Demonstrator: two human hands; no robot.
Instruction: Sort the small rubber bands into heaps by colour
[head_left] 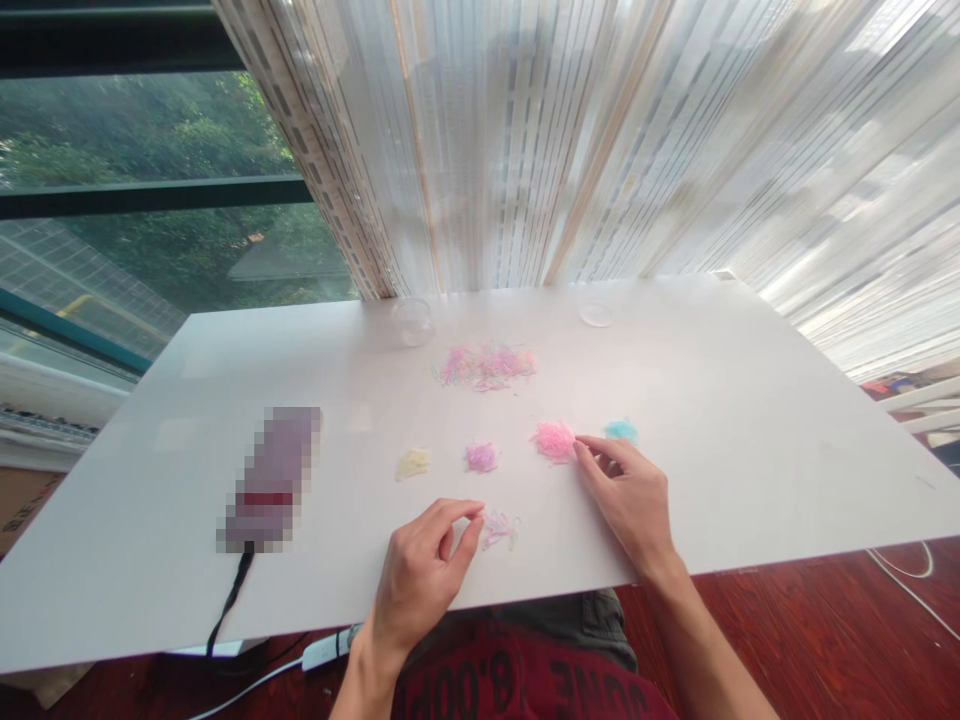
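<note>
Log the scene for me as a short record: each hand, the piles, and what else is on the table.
left hand: fingers near the small mixed pile
right hand: fingers at the right edge of the pink pile
held strands: too small to tell
row, left to right: yellow pile, purple pile, pink pile, blue pile
large mixed pile: beyond the row
far side of table: clear cup left, clear disc right
table's left side: pixelated object, unidentifiable

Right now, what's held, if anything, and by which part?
Cannot tell: left hand at the small mixed pile, right hand at the pink pile; any pinched strand is too small to see.
</note>
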